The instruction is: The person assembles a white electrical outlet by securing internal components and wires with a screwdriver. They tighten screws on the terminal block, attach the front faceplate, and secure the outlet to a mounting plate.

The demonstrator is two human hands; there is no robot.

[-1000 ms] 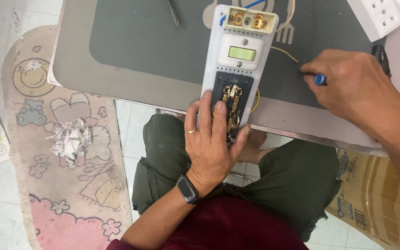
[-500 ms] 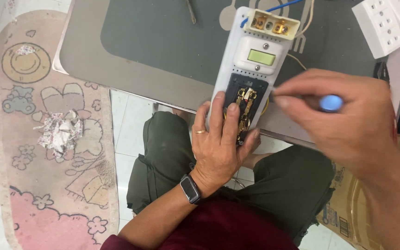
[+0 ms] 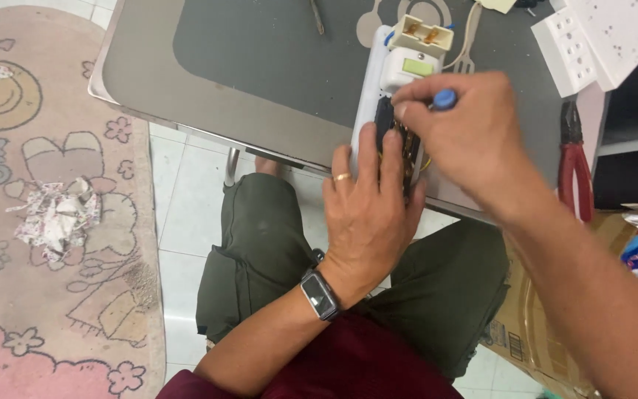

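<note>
Both hands work over a white device [image 3: 400, 81] that lies at the near edge of a grey table [image 3: 260, 66]. The left hand [image 3: 371, 214] presses flat on the device's lower end, fingers spread and reaching up over the open part where dark casing and brass-coloured parts show; a ring sits on one finger and a dark watch [image 3: 320, 294] on the wrist. The right hand [image 3: 474, 140] is closed around a screwdriver [image 3: 444, 98], of which only the blue end of the handle shows between thumb and forefinger (the shaft and tip are hidden under the hand, so where the tip rests cannot be told). The right hand hovers just above the device's middle, touching or nearly touching the left fingertips. The device has a small green screen near its top and a cream terminal block [image 3: 423, 33] at the far end. To the right on the table lie two white socket strips [image 3: 599, 37], and red-handled pliers [image 3: 574, 166] hang at the table's right edge. A thin metal tool [image 3: 317, 16] lies near the far edge. On the floor to the left a patterned rug [image 3: 46, 222] holds a heap of crumpled paper [image 3: 57, 214]. A cardboard box [image 3: 533, 325] stands by the person's right leg.
</note>
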